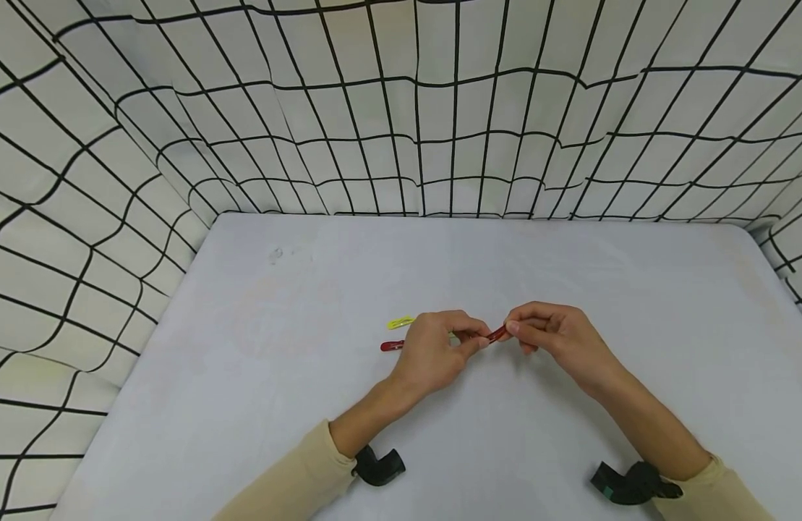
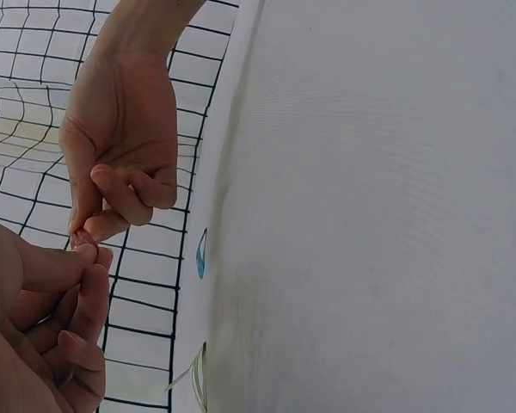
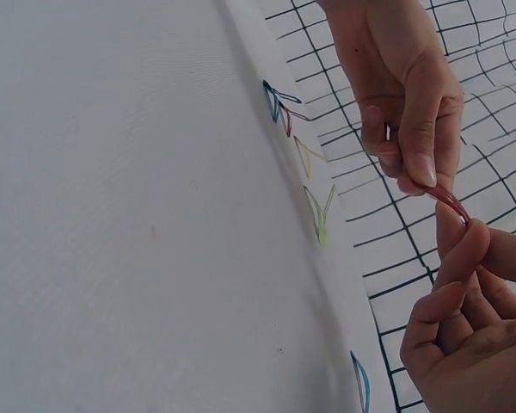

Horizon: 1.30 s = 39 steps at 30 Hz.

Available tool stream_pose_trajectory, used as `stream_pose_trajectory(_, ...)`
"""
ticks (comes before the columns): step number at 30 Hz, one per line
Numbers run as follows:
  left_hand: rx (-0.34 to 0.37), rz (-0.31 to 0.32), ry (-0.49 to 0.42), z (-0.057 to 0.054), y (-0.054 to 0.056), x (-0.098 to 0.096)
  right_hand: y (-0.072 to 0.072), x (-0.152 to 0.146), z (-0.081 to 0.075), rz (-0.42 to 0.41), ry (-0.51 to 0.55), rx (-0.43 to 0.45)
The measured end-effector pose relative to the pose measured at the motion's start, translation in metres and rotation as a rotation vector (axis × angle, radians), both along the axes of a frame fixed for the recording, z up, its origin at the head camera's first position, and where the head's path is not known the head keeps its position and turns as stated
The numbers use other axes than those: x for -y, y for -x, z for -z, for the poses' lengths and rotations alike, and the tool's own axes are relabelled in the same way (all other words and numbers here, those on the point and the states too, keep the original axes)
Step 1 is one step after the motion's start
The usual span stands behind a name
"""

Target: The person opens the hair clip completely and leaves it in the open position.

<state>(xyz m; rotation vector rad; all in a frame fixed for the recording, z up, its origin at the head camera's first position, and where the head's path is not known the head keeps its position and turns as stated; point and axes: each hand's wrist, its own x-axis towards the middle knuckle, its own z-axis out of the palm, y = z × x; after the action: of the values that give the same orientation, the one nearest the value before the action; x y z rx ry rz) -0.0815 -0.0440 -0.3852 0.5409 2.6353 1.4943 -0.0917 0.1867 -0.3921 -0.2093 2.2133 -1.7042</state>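
Between my two hands is a red snap hair clip [image 1: 497, 334], held up over the white table. My left hand [image 1: 434, 350] pinches one end of it between thumb and fingertips. The other end is pinched by my right hand [image 1: 555, 334]. In the right wrist view the red clip spans the short gap between both sets of fingertips, slightly bent. Beside my left hand lie a yellow hair clip [image 1: 399, 323] and another red hair clip [image 1: 392, 346], both partly covered by that hand in the head view.
The right wrist view shows a row of sprung-open clips on the table: blue [image 3: 269, 101], red [image 3: 286, 120], yellow [image 3: 304, 159] and green [image 3: 319, 225]. Apart from them lies another blue clip [image 3: 360, 383]. Black-lined white netting [image 1: 433, 108] surrounds the table [image 1: 309, 275].
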Motion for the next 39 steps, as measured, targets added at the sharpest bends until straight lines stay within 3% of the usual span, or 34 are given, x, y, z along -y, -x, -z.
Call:
stream_pose_trajectory(15, 0.056, -0.019, 0.039, 0.0, 0.0006, -0.0006, 0.0025, 0.0007, 0.0024, -0.027, 0.024, -0.013)
stream_pose_trajectory(24, 0.109, -0.012, 0.055, 0.0021, 0.0009, -0.0002, -0.0002, 0.0027, 0.0019, -0.052, -0.044, -0.065)
stream_pose_trajectory(33, 0.142, -0.005, 0.086, 0.0038, 0.0004, 0.0018, 0.0018, 0.0012, 0.002, -0.13, -0.127, -0.041)
stream_pose_trajectory(39, 0.168, 0.011, 0.084, 0.0066, 0.0, 0.0005, 0.0015, -0.002, 0.002, -0.143, -0.161, -0.072)
